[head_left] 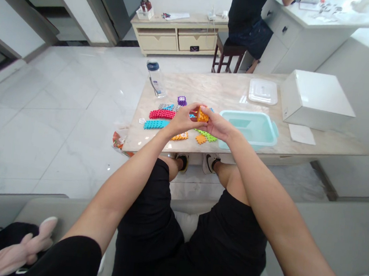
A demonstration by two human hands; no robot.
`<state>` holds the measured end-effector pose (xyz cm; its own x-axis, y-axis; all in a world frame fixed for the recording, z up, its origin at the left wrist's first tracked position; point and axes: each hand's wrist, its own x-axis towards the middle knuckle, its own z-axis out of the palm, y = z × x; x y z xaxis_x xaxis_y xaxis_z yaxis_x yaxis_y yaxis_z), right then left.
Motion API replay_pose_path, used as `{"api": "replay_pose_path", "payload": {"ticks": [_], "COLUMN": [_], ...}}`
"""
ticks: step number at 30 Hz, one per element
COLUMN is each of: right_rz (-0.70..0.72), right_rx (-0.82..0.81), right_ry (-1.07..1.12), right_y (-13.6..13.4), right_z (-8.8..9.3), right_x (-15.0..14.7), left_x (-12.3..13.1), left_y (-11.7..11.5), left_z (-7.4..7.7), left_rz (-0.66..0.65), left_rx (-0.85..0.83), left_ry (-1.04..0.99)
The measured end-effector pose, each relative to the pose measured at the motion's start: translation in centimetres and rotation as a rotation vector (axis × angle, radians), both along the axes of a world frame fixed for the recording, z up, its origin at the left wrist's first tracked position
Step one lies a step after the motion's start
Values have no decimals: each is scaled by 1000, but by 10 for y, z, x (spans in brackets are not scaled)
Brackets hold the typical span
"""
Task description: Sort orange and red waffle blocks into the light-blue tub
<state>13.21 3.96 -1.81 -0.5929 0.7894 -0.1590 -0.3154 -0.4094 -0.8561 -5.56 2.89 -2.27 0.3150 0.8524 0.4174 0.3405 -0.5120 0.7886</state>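
Between my left hand (185, 119) and my right hand (218, 124) is an orange toy building block (203, 115) with a knobbly, toothed surface. The fingers of both hands close around it above the table. Below and to the left lie a red strip (162, 114) and a blue strip (155, 124) of joined toothed pieces. An orange strip (180, 136), a single orange piece (200, 139) and green pieces (210, 136) rest near the front edge, partly under my hands. Behind my left hand sits a purple block (182, 100).
A pale teal tub (271, 140) stands right of my hands. Farther right are a clear lidded container (263, 92) and a white box (318, 99). A water bottle (156, 80) stands at the table's back left. Another person (250, 17) sits on a stool beyond.
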Motion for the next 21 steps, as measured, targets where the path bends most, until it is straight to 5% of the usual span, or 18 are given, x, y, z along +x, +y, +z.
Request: {"api": "replay_pose_path", "payload": {"ticks": [21], "right_rz": [-36], "right_rx": [2], "right_ry": [-24], "right_y": [11], "right_z": [-15], "right_x": [6], "left_x": [1], "left_y": [-1], "left_z": [4], "left_rz": [7], "left_rx": [-33], "left_ry": [-20]}}
